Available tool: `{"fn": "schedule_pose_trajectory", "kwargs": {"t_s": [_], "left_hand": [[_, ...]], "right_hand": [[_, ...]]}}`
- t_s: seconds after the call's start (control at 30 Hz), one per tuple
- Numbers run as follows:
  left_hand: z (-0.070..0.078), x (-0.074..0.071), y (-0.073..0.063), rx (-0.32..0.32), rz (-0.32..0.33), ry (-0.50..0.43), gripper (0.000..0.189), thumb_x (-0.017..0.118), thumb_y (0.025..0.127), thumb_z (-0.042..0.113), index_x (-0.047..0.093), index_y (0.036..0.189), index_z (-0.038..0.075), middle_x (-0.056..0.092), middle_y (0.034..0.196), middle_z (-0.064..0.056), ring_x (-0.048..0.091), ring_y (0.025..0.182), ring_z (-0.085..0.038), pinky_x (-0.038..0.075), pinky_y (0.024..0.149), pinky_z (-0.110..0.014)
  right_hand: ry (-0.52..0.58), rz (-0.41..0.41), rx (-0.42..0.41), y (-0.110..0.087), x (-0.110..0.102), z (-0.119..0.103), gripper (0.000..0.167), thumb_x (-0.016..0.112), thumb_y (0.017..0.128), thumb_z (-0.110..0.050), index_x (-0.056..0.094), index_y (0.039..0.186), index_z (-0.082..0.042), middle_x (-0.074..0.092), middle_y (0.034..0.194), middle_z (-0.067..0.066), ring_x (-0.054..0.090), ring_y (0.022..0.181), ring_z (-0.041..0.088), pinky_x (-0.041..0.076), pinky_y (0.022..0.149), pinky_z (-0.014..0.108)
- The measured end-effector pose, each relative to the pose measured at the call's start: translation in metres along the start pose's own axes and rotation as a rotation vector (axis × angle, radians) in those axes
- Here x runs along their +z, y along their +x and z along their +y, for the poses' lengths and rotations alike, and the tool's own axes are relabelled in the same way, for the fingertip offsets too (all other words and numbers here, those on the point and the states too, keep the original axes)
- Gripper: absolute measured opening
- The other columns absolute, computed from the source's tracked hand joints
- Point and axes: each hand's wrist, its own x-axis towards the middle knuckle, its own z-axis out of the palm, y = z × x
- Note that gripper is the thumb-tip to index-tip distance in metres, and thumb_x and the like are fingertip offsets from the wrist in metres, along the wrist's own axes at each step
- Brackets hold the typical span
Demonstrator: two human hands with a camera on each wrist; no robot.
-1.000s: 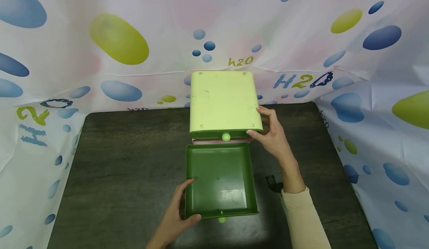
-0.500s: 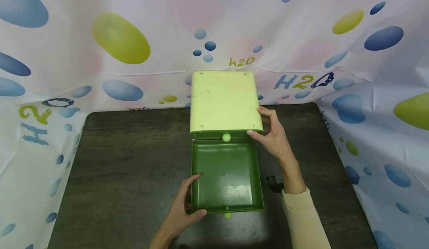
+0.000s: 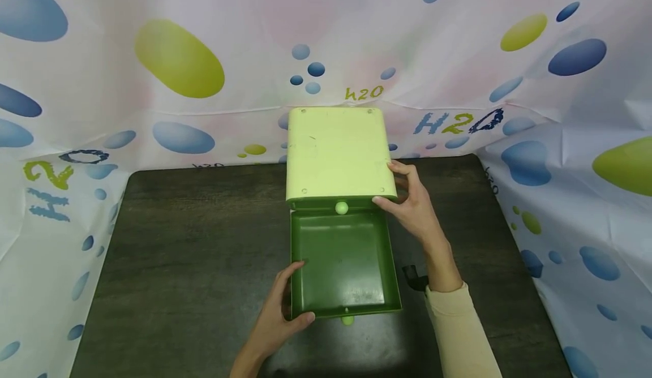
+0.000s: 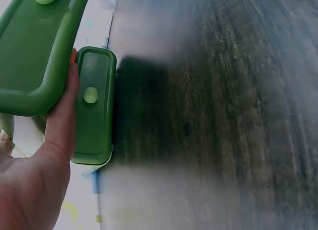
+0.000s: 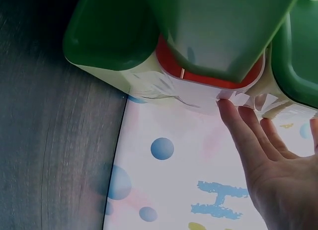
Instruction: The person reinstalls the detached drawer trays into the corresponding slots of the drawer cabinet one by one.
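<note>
A small drawer cabinet with a pale green top stands at the back of the table. Its top drawer, with a round light green knob, is in place. My left hand holds a dark green drawer, thumb at the front and fingers along the left side. That drawer shows nothing inside. Its back end enters a red-lined opening in the right wrist view. My right hand grips the cabinet's front right corner; its fingers touch the side wall. A lower drawer shows in the left wrist view.
The dark wood-grain table extends on both sides of the cabinet. A white sheet printed with blue and green drops hangs behind it and at both sides. A black strap piece sits at my right wrist.
My left hand has moved the drawer away from me and slightly right, up to the cabinet opening. The pinkish edge seen below the top drawer is now covered. My right hand stays at the corner.
</note>
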Motion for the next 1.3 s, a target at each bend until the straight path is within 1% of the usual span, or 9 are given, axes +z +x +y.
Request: {"fn": "schedule_pose_trajectory", "kwargs": {"t_s": [0.13,0.23,0.43,0.63,0.9,1.0,1.13,1.2,1.3], "left_hand": [[0.0,0.0,0.003,0.014,0.003,-0.016,0.082,0.073,0.087,0.005,0.031,0.154,0.028,0.03,0.146,-0.018,0.054,0.114,-0.04,0.058,0.074,-0.038],[0.001,0.0,0.006,0.017,0.012,-0.01,0.083,0.074,0.086,0.006,0.032,0.154,0.03,0.03,0.145,-0.018,0.053,0.114,-0.04,0.058,0.074,-0.038],[0.001,-0.001,0.014,0.039,-0.001,-0.019,0.089,0.08,0.082,0.008,0.031,0.153,0.031,0.031,0.144,-0.021,0.054,0.113,-0.039,0.058,0.074,-0.039],[0.001,-0.001,0.017,0.034,-0.013,-0.055,0.095,0.081,0.079,0.004,0.028,0.155,0.027,0.029,0.145,-0.024,0.054,0.113,-0.041,0.058,0.076,-0.041],[0.0,0.008,0.019,0.014,0.058,-0.024,0.091,0.079,0.083,0.005,0.03,0.155,0.029,0.027,0.147,-0.019,0.055,0.113,-0.042,0.058,0.074,-0.04],[-0.002,0.013,0.021,0.012,0.092,-0.009,0.092,0.081,0.082,0.007,0.03,0.155,0.031,0.031,0.146,-0.018,0.057,0.111,-0.04,0.059,0.071,-0.039],[-0.003,0.015,0.022,0.035,0.128,-0.044,0.093,0.08,0.082,0.005,0.027,0.154,0.031,0.038,0.143,-0.018,0.057,0.113,-0.04,0.058,0.074,-0.039],[-0.003,0.015,0.023,0.063,0.142,-0.063,0.095,0.079,0.081,0.004,0.025,0.155,0.03,0.039,0.144,-0.017,0.056,0.116,-0.041,0.058,0.075,-0.04],[-0.003,0.014,0.025,0.09,0.16,-0.074,0.098,0.079,0.081,0.003,0.022,0.156,0.03,0.035,0.149,-0.013,0.054,0.119,-0.041,0.057,0.077,-0.04]], "right_hand": [[0.007,-0.009,0.018,0.0,0.002,-0.006,0.07,0.074,0.085,0.007,0.036,0.144,0.003,0.028,0.158,0.019,0.046,0.131,0.043,0.049,0.089,0.056],[0.0,-0.009,0.024,0.0,0.002,-0.004,0.07,0.075,0.086,0.005,0.036,0.144,0.001,0.028,0.159,0.016,0.046,0.131,0.042,0.05,0.089,0.056],[-0.002,0.003,0.007,0.002,0.002,0.007,0.069,0.077,0.087,-0.004,0.039,0.144,-0.008,0.031,0.158,0.005,0.047,0.132,0.034,0.053,0.088,0.045],[0.009,-0.007,0.007,0.003,0.002,0.009,0.068,0.078,0.087,-0.009,0.04,0.143,-0.009,0.032,0.158,0.003,0.048,0.131,0.034,0.054,0.085,0.036],[0.001,-0.004,0.035,0.001,0.0,0.002,0.07,0.076,0.086,0.001,0.038,0.144,-0.004,0.031,0.159,0.009,0.047,0.132,0.036,0.052,0.088,0.044],[-0.007,-0.012,0.024,-0.002,0.0,-0.013,0.068,0.075,0.086,0.003,0.037,0.143,0.002,0.031,0.157,0.016,0.047,0.131,0.041,0.052,0.087,0.039],[-0.009,-0.013,0.015,-0.002,0.0,-0.03,0.065,0.074,0.087,0.004,0.038,0.141,0.006,0.033,0.155,0.021,0.047,0.129,0.043,0.051,0.088,0.03],[0.004,-0.008,0.017,-0.002,-0.001,-0.031,0.065,0.073,0.087,0.005,0.038,0.141,0.005,0.033,0.155,0.02,0.047,0.13,0.041,0.05,0.088,0.026],[0.026,0.002,0.006,0.0,-0.001,-0.017,0.066,0.074,0.086,0.006,0.039,0.142,0.003,0.034,0.156,0.016,0.047,0.131,0.04,0.049,0.089,0.022]]}}
